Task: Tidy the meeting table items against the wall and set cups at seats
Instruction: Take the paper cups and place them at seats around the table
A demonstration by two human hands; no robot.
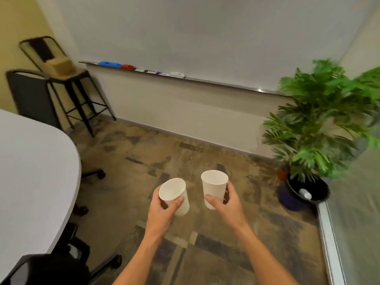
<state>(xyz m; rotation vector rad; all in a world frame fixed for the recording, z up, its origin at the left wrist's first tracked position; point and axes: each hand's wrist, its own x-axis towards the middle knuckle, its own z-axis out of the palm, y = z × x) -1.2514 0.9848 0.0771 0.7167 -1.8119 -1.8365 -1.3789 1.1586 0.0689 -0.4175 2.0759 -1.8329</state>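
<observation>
The left hand (164, 204) has its fingers wrapped round one paper cup (174, 194), tilted; the right hand (228, 199) grips a second cup (214, 188), held upright. Both cups hang over the floor, apart from the desk (35, 171) at left. Neither cup is set at a seat yet; that step looks unfinished.

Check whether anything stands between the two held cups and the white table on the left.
Nothing visible does. The left hand and right hand each hold a paper cup over open floor; the table edge lies left, chair bases beneath it.
</observation>
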